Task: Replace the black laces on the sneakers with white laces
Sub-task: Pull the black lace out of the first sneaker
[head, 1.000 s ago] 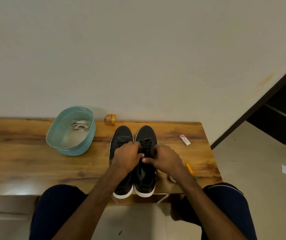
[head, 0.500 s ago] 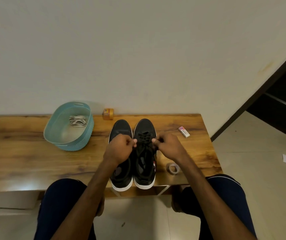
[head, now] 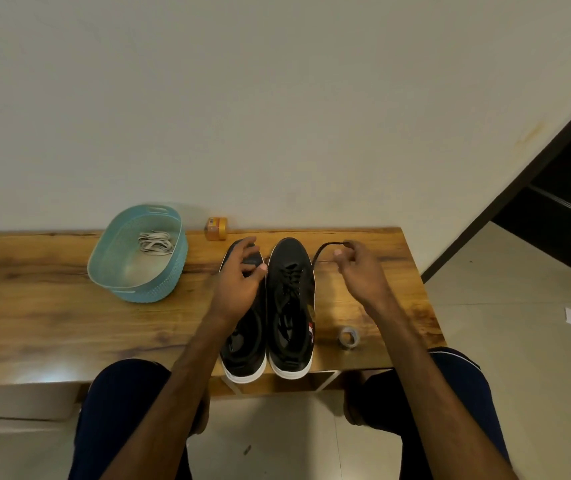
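Head view: right hand (head: 356, 271) is pinching the black lace (head: 322, 251) beside the right sneaker (head: 291, 306).
Left hand (head: 239, 282) is resting on the left sneaker (head: 242, 344), grip unclear; white laces (head: 155, 241) are lying in the far basket (head: 159, 289); tugging risks dragging the unheld shoe.

basket (head: 110, 268) left of sneakers (head: 289, 306); laces (head: 155, 241) inside

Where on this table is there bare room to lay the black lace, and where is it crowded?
Widest bare wood: the table near the front edge, bordered by the blue basket behind and the left sneaker to the right. A smaller patch lies between the right sneaker, the right hand and the tape roll. Crowded: the middle, around both sneakers.
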The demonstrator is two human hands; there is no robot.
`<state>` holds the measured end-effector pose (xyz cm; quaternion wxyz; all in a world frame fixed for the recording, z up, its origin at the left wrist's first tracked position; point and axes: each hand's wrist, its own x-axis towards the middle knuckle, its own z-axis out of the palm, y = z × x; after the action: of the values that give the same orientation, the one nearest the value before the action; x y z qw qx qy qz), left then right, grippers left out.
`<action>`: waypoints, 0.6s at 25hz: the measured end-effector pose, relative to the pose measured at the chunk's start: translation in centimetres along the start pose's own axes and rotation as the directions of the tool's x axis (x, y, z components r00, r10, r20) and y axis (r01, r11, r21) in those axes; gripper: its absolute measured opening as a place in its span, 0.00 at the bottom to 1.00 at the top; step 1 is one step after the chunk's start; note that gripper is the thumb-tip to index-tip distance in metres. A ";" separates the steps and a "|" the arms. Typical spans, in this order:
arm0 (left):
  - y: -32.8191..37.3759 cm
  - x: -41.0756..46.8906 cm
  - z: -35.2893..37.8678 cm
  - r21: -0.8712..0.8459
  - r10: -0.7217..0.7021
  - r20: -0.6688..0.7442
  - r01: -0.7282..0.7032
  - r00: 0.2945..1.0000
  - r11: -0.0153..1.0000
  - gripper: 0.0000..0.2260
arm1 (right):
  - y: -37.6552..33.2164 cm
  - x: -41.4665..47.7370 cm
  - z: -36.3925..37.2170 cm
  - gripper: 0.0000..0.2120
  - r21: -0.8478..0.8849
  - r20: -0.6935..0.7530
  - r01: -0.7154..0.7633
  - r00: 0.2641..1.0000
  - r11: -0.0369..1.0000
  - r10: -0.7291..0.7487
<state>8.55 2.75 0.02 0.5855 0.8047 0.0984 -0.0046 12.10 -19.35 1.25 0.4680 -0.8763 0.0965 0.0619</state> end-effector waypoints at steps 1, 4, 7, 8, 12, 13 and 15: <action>-0.2 0.1 0.1 0.112 0.042 -0.029 -0.038 0.999 0.993 0.18 | 0.3 -0.2 0.5 0.23 -0.247 0.007 0.065 0.998 0.967 -0.065; -1.1 -0.1 0.8 0.582 0.077 0.052 -0.093 0.996 0.808 0.09 | -0.3 -0.8 2.3 0.22 -0.375 0.194 0.327 0.943 0.867 -0.272; -1.4 -0.3 1.6 0.742 -0.003 0.100 -0.072 0.995 0.666 0.14 | -0.7 -1.0 3.6 0.11 -0.466 0.368 0.426 0.890 0.775 -0.269; -1.3 -0.3 1.9 0.758 -0.005 0.092 -0.067 0.996 0.649 0.15 | -0.8 -1.1 3.7 0.09 -0.540 0.382 0.432 0.890 0.723 -0.248; -1.1 -0.5 2.8 0.859 0.010 0.081 -0.075 0.997 0.507 0.13 | -0.7 -1.0 2.5 0.06 -0.521 0.303 0.410 0.909 0.748 -0.287; -1.2 -0.5 2.9 0.874 0.011 0.077 -0.072 0.997 0.481 0.13 | -0.7 -0.9 1.9 0.06 -0.463 0.241 0.408 0.912 0.787 -0.331; -1.3 -0.5 3.0 0.877 0.001 0.069 -0.061 0.998 0.477 0.13 | -0.9 -0.6 0.7 0.05 -0.242 0.028 0.379 0.923 0.893 -0.384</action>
<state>8.22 0.20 -2.07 0.0945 0.9920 0.0505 -0.0672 11.66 -18.24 1.70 0.3595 -0.9293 -0.0804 -0.0287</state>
